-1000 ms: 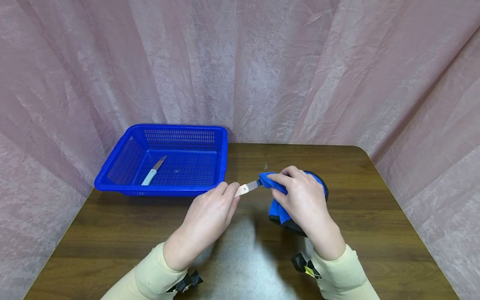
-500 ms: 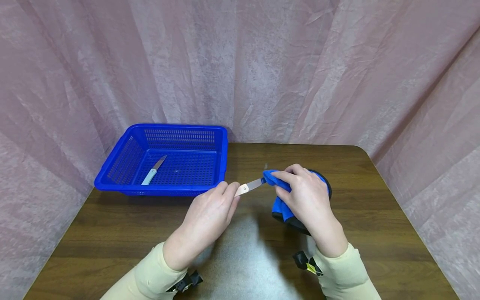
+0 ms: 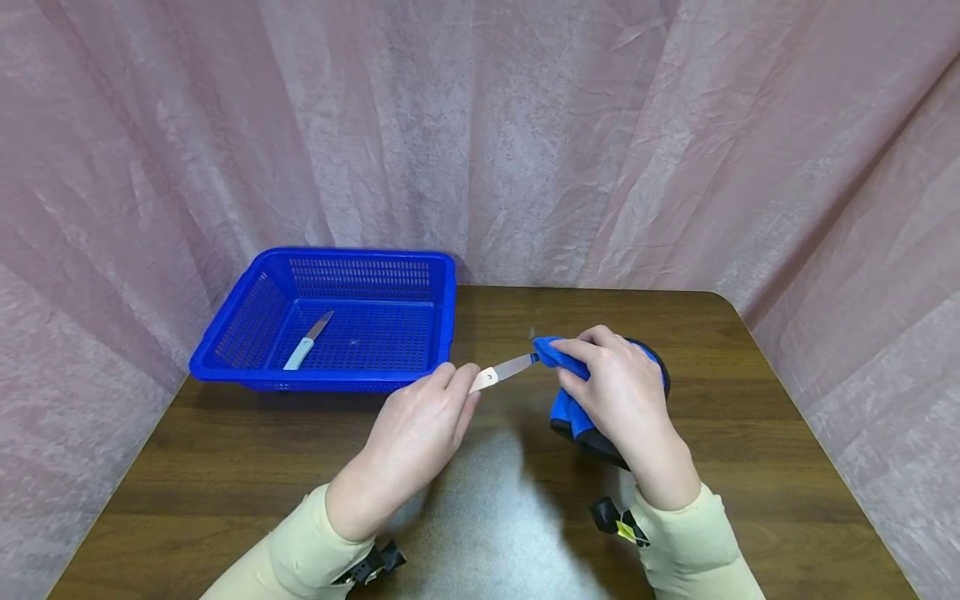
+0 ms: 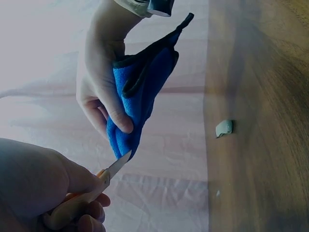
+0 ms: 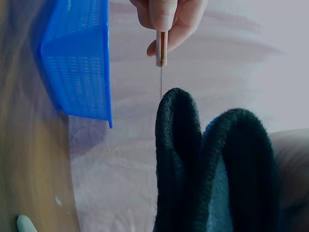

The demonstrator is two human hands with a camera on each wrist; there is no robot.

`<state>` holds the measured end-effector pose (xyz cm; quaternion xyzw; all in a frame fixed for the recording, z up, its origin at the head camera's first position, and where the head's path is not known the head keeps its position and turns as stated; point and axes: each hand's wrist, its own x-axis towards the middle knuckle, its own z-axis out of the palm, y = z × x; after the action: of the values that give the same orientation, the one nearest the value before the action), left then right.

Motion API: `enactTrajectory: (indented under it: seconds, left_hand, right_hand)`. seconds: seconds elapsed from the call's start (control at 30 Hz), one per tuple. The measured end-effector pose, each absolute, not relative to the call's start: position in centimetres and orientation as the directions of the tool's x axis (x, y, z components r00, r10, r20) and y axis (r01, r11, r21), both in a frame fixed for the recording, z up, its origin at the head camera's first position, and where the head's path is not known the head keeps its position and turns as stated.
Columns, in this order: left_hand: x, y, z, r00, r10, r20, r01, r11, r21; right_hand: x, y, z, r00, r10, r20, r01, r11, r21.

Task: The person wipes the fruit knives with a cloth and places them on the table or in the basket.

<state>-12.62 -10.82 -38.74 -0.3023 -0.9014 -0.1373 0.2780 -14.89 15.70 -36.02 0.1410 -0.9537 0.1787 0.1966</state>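
Note:
My left hand (image 3: 420, 421) grips the pale handle of a small knife (image 3: 513, 366), its blade pointing right and slightly away from me. Around the blade's tip is a folded blue cloth (image 3: 570, 408) with black edging, which my right hand (image 3: 622, 387) pinches between thumb and fingers. Most of the blade shows bare between the handle and the cloth. In the left wrist view the thumb presses the cloth (image 4: 145, 92) near the knife's tip. The right wrist view has the cloth's dark edge (image 5: 166, 145) in front, hiding the right fingers.
A blue plastic basket (image 3: 322, 376) stands at the back left of the wooden table (image 3: 750, 467). Inside it lies another knife (image 3: 303, 346) with a pale blue handle. A small pale object (image 4: 224, 128) lies on the table in the left wrist view. Pink curtains hang behind.
My right hand and the cloth have slid right and slightly away along the blade towards its tip. More of the blade shows now. The left hand and knife have stayed put.

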Motion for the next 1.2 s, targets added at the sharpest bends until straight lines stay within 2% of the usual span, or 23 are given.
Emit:
enactTrajectory:
  seconds: [0.53,0.9,1.0,1.2]
  left_hand:
    - [-12.7,-10.9,-38.5,-0.664,0.432,0.610,0.584,0.809,0.062]
    - [-13.3,-12.0,-38.1,-0.626,0.413,0.662,0.570,0.821,0.028]
    - [-13.6,-12.5,-37.9,-0.638,0.400,0.658,0.554,0.832,0.031]
    - [-14.5,-13.7,-37.4,-0.707,0.346,0.617,0.502,0.860,0.092]
  right_hand:
    - [-14.9,16.2,-36.0,-0.897,-0.172,0.408,-0.309,0.902,-0.300]
    - [-15.0,16.1,-35.4,-0.891,-0.178,0.417,-0.318,0.901,-0.295]
    - [-15.1,15.8,-35.4,-0.893,-0.181,0.412,-0.321,0.898,-0.301]
    - [-15.4,15.1,-35.1,-0.898,-0.189,0.397,-0.325,0.894,-0.308]
